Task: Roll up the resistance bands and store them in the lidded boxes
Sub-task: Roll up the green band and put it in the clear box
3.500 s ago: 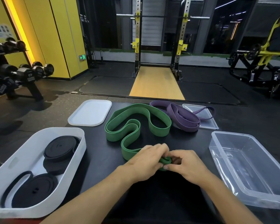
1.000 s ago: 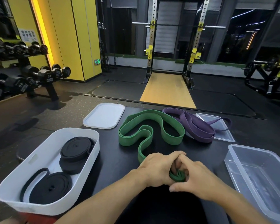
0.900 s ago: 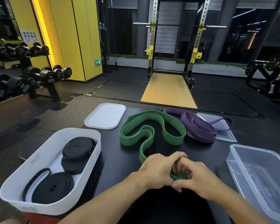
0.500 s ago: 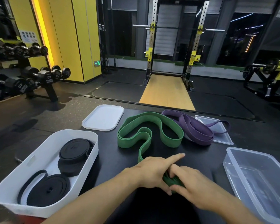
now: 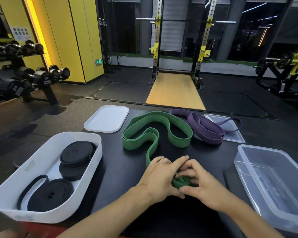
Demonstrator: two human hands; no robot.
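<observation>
A green resistance band point(image 5: 155, 129) snakes across the black table, its near end wound into a small tight roll point(image 5: 181, 182). My left hand point(image 5: 159, 177) and my right hand point(image 5: 199, 183) meet around that roll, fingers curled on it from both sides. A purple band point(image 5: 205, 128) lies loose at the back, partly over a clear lid point(image 5: 230, 133). The white box point(image 5: 12, 200) on the left holds rolled black bands point(image 5: 76, 152). A clear box point(image 5: 248, 150) stands at the right with no band in it.
A white lid point(image 5: 107, 119) lies flat at the table's back left. Beyond the table are a dumbbell rack point(image 5: 24, 79), a squat rack point(image 5: 177, 48) over a wooden platform, and a yellow machine at the far right.
The green roll has grown a little as both hands kept turning it. The loose loops of the green band have shifted slightly toward me. The boxes and purple band stayed put.
</observation>
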